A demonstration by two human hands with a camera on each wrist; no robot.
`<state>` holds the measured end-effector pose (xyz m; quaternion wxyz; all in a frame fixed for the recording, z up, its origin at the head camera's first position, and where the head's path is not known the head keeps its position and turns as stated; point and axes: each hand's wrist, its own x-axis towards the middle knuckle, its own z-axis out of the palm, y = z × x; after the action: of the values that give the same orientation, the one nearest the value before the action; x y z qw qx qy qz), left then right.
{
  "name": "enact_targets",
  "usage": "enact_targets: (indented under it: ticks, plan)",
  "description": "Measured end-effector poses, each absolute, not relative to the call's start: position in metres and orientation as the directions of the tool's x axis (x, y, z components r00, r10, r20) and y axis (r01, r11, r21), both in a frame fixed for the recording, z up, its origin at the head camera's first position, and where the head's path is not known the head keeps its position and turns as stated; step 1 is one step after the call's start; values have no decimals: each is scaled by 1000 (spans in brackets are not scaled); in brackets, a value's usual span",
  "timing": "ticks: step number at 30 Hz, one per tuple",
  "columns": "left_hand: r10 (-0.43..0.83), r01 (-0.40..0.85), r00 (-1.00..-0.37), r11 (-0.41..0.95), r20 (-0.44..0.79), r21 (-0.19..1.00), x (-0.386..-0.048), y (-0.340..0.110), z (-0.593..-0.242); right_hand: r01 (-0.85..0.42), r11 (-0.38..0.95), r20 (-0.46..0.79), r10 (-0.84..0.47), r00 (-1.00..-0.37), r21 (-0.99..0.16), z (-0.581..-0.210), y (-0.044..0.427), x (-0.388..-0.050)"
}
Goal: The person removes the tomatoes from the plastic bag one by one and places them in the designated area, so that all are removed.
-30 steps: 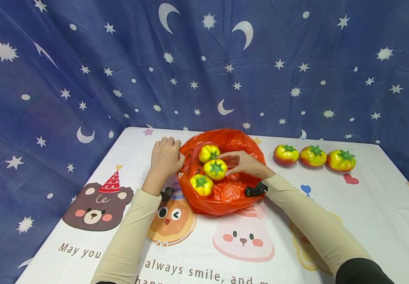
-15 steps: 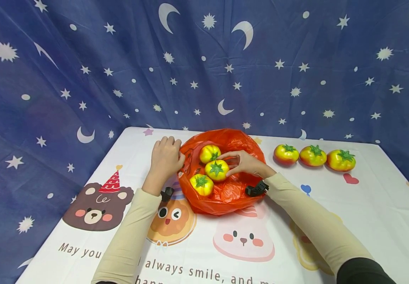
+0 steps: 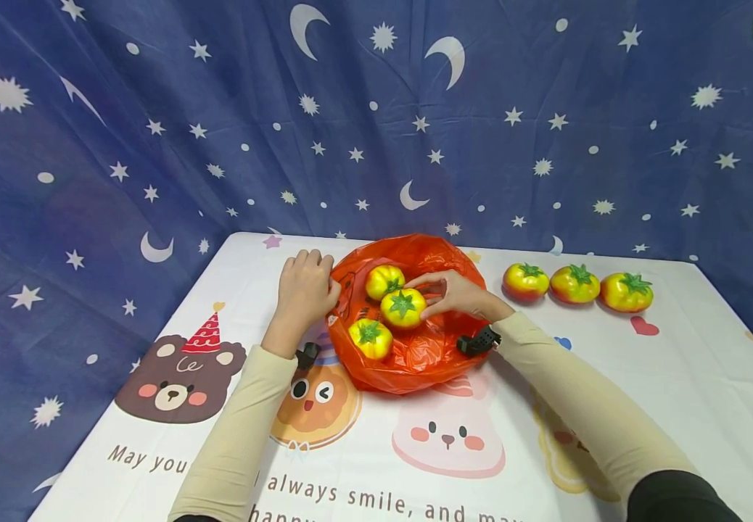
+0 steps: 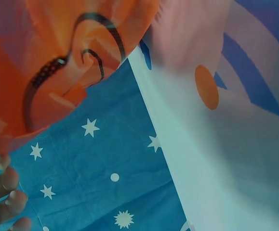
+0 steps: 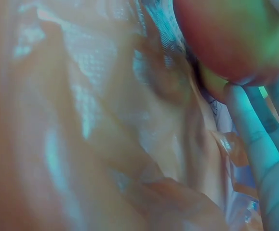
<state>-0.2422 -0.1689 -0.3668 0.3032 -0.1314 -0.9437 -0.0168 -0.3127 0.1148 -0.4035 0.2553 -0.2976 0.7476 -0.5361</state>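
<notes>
A red plastic bag (image 3: pixel 416 370) lies with its mouth wide open on the table. My left hand (image 3: pixel 307 286) grips its left rim with curled fingers; in the left wrist view the fingertips (image 4: pixel 6 204) show below the bag's edge. Inside the bag my right hand (image 3: pixel 458 296) pinches a yellow-and-red toy tomato (image 3: pixel 403 308) with a green star-shaped top. Two more toy tomatoes sit in the bag, one behind (image 3: pixel 383 281) and one in front (image 3: pixel 371 339). In the right wrist view the held tomato (image 5: pixel 235 38) shows close up against the fingers.
Several toy tomatoes are lined up in a row at the right rear, among them a middle one (image 3: pixel 574 285). A white printed tablecloth (image 3: pixel 696 406) covers the table. A blue curtain (image 3: pixel 513 159) with stars and moons hangs behind it.
My right hand has shifted slightly to the right, and the pinched toy tomato has moved with it, away from the one behind. My left hand has stayed at the bag's rim.
</notes>
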Motion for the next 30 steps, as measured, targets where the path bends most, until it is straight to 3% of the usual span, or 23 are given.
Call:
enact_targets:
  ticks: [23, 30]
  plan:
    - [237, 256, -795, 966, 559, -46, -241, -168, -365, -222, 286, -37, -687, -726, -932, -364, 141, -311]
    - [237, 258, -789, 965, 567, -45, -242, -168, -365, -243, 363, -63, -659, -749, -900, -346, 154, -307]
